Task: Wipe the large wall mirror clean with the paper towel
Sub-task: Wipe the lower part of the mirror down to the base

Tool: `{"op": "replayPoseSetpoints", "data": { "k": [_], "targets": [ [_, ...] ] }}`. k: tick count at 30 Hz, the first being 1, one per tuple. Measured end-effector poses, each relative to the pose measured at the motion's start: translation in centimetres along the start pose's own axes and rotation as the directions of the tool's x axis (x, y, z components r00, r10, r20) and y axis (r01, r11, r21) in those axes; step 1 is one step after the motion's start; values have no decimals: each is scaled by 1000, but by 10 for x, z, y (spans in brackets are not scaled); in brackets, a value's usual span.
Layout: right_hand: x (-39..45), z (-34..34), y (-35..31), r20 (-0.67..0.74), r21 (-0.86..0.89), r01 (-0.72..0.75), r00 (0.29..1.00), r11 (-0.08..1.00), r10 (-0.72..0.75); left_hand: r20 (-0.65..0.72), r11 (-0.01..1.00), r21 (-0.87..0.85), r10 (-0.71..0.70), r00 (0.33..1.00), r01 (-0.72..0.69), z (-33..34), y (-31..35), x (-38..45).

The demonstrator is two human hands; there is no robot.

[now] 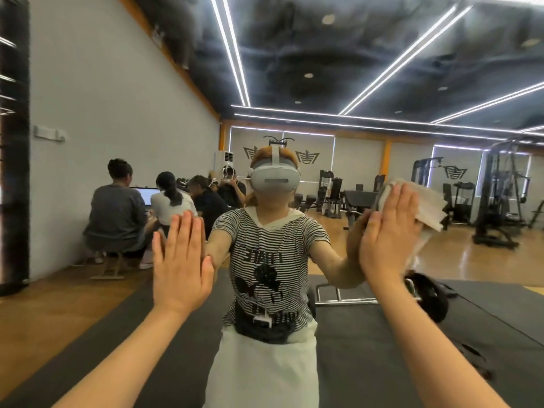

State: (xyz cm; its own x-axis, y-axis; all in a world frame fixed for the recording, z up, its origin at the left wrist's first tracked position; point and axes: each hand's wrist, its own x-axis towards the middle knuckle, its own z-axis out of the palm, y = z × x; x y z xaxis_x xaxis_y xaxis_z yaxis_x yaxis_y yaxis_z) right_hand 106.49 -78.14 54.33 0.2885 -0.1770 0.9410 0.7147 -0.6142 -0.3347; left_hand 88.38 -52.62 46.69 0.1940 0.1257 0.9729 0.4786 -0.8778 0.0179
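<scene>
**Both palms flat on the mirror, paper towel under the right one**

Head view: The large wall mirror (294,69) fills nearly the whole frame, and both arms are seen stretched forward to it. The left hand (181,262) is laid flat against the glass with its fingers straight and together, nothing being held; its reflection is met palm to palm just beyond it. The right hand (388,231) is likewise spread flat, fingers straight and pointing upward, and the paper towel (428,206) is pressed between this palm and the glass. The towel is folded or bunched; its white edges are seen sticking out above the fingertips and to the outer side of the hand, with a loose part hanging below that side.

Between the two hands, the reflected person in a striped shirt (265,260) and a white headset (275,178) is shown. Beyond the left hand, seated people (117,207) around a laptop are reflected. Beyond the right hand, gym machines (494,201) on a wooden floor are reflected, and below that hand a dark mat (382,348) is seen.
</scene>
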Motion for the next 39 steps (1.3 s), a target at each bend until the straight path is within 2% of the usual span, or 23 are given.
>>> {"op": "replayPoseSetpoints", "data": {
  "k": [2, 3, 6, 8, 11, 12, 13, 14, 16, 18, 21, 24, 25, 26, 28, 30, 33, 35, 37, 38, 39],
  "targets": [
    [-7, 10, -37, 25, -15, -114, 993, 993, 115, -3, 1000, 6, 5, 1000, -5, 0, 0, 0],
    [-12, 15, -57, 29, -29, -98, 995, 995, 98, -1, 1000, 5, 8, 1000, -8, 1, 0, 0],
    [-34, 33, -107, 69, -6, 84, 994, 996, -83, -4, 1000, 0, 14, 1000, -14, 2, -2, 0],
    [-39, 38, -113, 105, 47, 169, 979, 985, -173, -17, 1000, -14, 17, 1000, -17, 2, -3, 0],
    [-30, 29, -80, 182, 29, 427, 887, 904, -425, -28, 999, -37, 20, 999, -21, 1, -3, 0],
    [-25, 26, -63, 187, 3, 497, 852, 868, -489, -26, 999, -46, 19, 999, -20, 1, -3, 0],
    [-19, 22, -48, 182, -17, 508, 848, 861, -497, -23, 998, -52, 17, 1000, -18, 1, -3, 0],
    [-14, 18, -33, 171, -30, 465, 875, 885, -454, -19, 998, -57, 14, 1000, -15, 1, -3, 0],
    [-5, 10, -10, 144, -40, 284, 950, 958, -276, -17, 998, -59, 12, 1000, -13, 1, -4, 0],
    [0, 5, 2, 130, -40, 132, 983, 990, -126, -21, 998, -63, 10, 1000, -11, 1, -3, 0],
    [-2, 5, -14, 80, -21, -13, 997, 1000, 15, -28, 998, -62, 13, 1000, -15, 1, -3, 0],
    [-8, 9, -55, 76, -2, -229, 971, 973, 228, -26, 999, -51, 13, 1000, -14, 1, -3, 0],
    [-11, 13, -68, 88, 3, -240, 967, 971, 239, -26, 999, -50, 11, 1000, -12, 2, -3, 0],
    [-16, 16, -82, 106, 8, -202, 974, 979, 200, -26, 999, -50, 9, 1000, -10, 1, -3, 0],
    [-32, 25, -110, 126, 27, -33, 992, 999, 29, -29, 998, -55, 8, 1000, -10, 1, -3, -1],
    [-50, 35, -132, 160, 53, 137, 977, 989, -143, -25, 999, -51, 15, 1000, -16, 1, -3, -1],
    [-60, 38, -133, 226, 67, 393, 889, 917, -397, -13, 999, -49, 21, 1000, -21, 1, -4, -1],
    [-48, 33, -111, 258, 68, 588, 770, 806, -584, -2, 998, -66, 10, 1000, -10, 0, -4, -1],
    [-32, 26, -83, 271, 46, 699, 679, 714, -682, 4, 997, -84, 0, 1000, 1, -1, -3, 0],
    [-25, 22, -68, 268, 32, 697, 684, 716, -678, 5, 996, -89, -3, 1000, 3, -2, -3, 0],
    [-19, 17, -51, 258, 15, 662, 722, 750, -642, 5, 996, -91, -5, 1000, 5, -2, -3, 0]
  ]
}}
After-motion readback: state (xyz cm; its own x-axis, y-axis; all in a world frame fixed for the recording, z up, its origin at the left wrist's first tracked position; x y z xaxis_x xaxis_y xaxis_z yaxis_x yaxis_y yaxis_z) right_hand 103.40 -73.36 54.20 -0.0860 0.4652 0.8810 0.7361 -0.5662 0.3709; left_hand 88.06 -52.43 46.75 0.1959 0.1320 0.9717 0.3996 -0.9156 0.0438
